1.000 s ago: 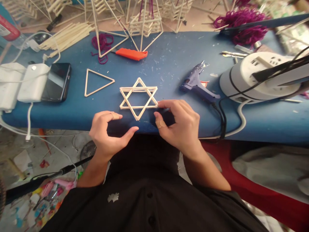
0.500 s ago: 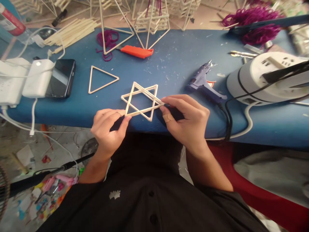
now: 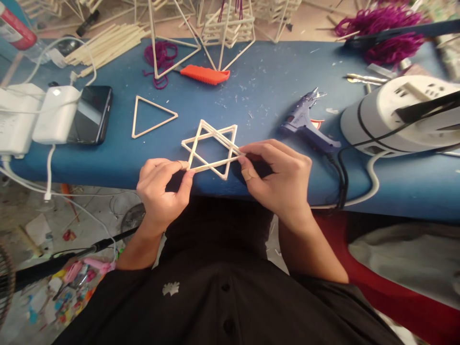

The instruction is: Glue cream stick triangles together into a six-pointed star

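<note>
A six-pointed star of thin wooden sticks (image 3: pixel 230 155) lies near the front edge of the blue table. My left hand (image 3: pixel 163 189) pinches its lower-left corner between thumb and fingers. At the right-hand corner, my right hand (image 3: pixel 278 175) grips it the same way, with a strip of tape or bandage round the thumb. The star looks layered, with doubled sticks along some sides. Left of it rests a single stick triangle (image 3: pixel 154 131). To the right, a purple-grey glue gun (image 3: pixel 305 122) lies on its side.
An orange utility knife (image 3: pixel 204 74) lies behind the star by purple yarn (image 3: pixel 161 55). Bundled sticks (image 3: pixel 108 45) and stick frames (image 3: pixel 230 28) fill the back. A phone (image 3: pixel 91 115) and charger (image 3: pixel 57 115) sit left; a white power strip tower (image 3: pixel 381 115) with cables stands right.
Both hands keep their hold on the star, which stays almost in place. The view has shifted very slightly.
</note>
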`<state>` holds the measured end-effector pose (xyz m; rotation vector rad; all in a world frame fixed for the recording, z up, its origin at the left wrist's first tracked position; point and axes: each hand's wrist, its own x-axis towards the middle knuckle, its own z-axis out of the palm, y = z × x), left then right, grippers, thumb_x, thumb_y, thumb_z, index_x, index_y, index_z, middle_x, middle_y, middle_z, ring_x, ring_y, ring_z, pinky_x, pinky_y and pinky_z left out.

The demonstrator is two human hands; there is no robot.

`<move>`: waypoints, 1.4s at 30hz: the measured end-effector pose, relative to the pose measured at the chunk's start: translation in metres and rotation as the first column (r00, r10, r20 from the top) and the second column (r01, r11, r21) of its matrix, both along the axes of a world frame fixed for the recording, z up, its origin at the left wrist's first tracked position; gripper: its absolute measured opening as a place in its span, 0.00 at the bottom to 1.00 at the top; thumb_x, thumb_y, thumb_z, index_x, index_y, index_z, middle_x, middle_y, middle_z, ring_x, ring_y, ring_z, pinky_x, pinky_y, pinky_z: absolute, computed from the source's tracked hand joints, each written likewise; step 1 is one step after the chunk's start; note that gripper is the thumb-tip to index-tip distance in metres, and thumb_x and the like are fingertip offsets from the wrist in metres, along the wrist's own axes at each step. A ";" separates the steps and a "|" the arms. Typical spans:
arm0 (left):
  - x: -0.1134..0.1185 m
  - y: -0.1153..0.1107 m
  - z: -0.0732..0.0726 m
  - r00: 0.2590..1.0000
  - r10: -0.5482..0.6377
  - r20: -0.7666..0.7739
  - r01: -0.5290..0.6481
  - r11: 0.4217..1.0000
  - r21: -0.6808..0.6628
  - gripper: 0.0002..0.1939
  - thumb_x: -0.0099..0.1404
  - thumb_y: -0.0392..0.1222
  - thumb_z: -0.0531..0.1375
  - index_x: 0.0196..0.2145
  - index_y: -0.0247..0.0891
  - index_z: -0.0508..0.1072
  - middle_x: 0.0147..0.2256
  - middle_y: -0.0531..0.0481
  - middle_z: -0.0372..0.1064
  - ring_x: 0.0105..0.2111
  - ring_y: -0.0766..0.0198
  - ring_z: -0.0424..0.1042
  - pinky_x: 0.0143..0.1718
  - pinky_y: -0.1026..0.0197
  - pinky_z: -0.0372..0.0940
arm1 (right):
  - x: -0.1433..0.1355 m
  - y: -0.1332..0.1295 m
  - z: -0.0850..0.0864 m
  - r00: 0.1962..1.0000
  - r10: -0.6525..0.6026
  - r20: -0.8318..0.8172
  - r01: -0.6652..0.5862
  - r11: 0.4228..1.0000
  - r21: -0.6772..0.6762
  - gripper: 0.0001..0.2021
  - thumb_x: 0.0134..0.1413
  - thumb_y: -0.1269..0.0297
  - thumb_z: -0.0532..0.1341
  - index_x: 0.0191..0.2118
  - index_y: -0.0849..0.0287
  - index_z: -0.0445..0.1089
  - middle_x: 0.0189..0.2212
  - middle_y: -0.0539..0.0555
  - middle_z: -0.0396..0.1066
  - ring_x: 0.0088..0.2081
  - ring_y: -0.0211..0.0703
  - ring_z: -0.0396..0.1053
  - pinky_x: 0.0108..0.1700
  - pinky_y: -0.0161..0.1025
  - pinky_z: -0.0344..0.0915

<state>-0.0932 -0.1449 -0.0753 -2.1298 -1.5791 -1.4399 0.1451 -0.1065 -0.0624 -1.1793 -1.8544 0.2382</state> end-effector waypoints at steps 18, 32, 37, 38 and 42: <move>0.001 0.019 0.019 0.993 -0.046 -0.106 0.015 0.960 -0.280 0.19 0.70 0.45 0.59 0.52 0.39 0.83 0.30 0.51 0.72 0.34 0.55 0.67 0.41 0.50 0.57 | -0.001 0.010 0.009 0.988 0.107 0.110 -0.091 0.985 -0.146 0.18 0.62 0.60 0.65 0.56 0.52 0.83 0.32 0.51 0.77 0.32 0.41 0.73 0.37 0.41 0.69; 0.001 0.021 0.015 0.965 -0.044 -0.257 -0.032 0.959 -0.283 0.23 0.70 0.46 0.55 0.57 0.42 0.80 0.32 0.48 0.74 0.36 0.51 0.66 0.40 0.49 0.55 | -0.003 0.008 0.009 0.967 0.106 0.232 -0.076 0.988 -0.136 0.22 0.61 0.59 0.60 0.57 0.54 0.81 0.35 0.53 0.77 0.33 0.43 0.70 0.38 0.43 0.66; 0.001 0.022 0.015 0.953 -0.050 -0.298 -0.043 0.953 -0.300 0.24 0.71 0.47 0.54 0.60 0.41 0.79 0.35 0.47 0.75 0.37 0.49 0.67 0.41 0.48 0.55 | -0.004 0.008 0.007 0.954 0.106 0.280 -0.077 0.991 -0.113 0.22 0.63 0.59 0.58 0.58 0.54 0.79 0.35 0.54 0.75 0.35 0.45 0.69 0.40 0.44 0.66; 0.000 0.022 0.015 0.951 -0.053 -0.304 -0.044 0.952 -0.303 0.25 0.72 0.47 0.53 0.60 0.41 0.79 0.35 0.47 0.75 0.38 0.49 0.67 0.41 0.48 0.55 | -0.004 0.008 0.007 0.952 0.105 0.287 -0.077 0.991 -0.106 0.22 0.63 0.59 0.58 0.58 0.54 0.79 0.35 0.54 0.75 0.36 0.46 0.69 0.40 0.45 0.66; 0.000 0.021 0.018 0.938 -0.072 -0.338 -0.047 0.943 -0.330 0.26 0.74 0.49 0.52 0.62 0.39 0.78 0.37 0.46 0.77 0.39 0.49 0.68 0.42 0.48 0.55 | -0.004 0.007 0.006 0.937 0.109 0.331 -0.083 0.992 -0.094 0.21 0.65 0.59 0.57 0.58 0.55 0.78 0.35 0.54 0.74 0.37 0.47 0.69 0.41 0.45 0.67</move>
